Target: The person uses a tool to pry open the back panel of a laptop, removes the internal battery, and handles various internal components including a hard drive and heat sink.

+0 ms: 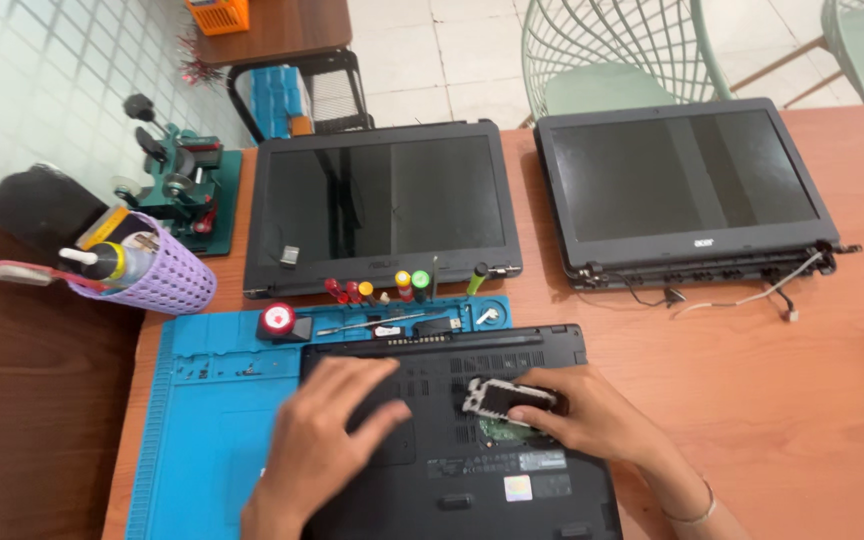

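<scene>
Head view: only cam, looks down on orange tabletop [812, 400].
Laptop base [452, 430]: black plastic, upside down, half on blue mat [202, 420], vent slots along top edge.
Left hand [327, 430]: released, flat on base, palm down, steadying.
Right hand [582, 415]: pinching small part [507, 398] by its edge, over open bay w/ green board showing.
Part: flat, stiff, black w/ pale patterned face; prob light and fragile, best held by edges, not the face.
Nearby: two loose screen lids [382, 205] lying flat, screwdrivers [382, 290], purple basket [157, 275] w/ bottles.
</scene>
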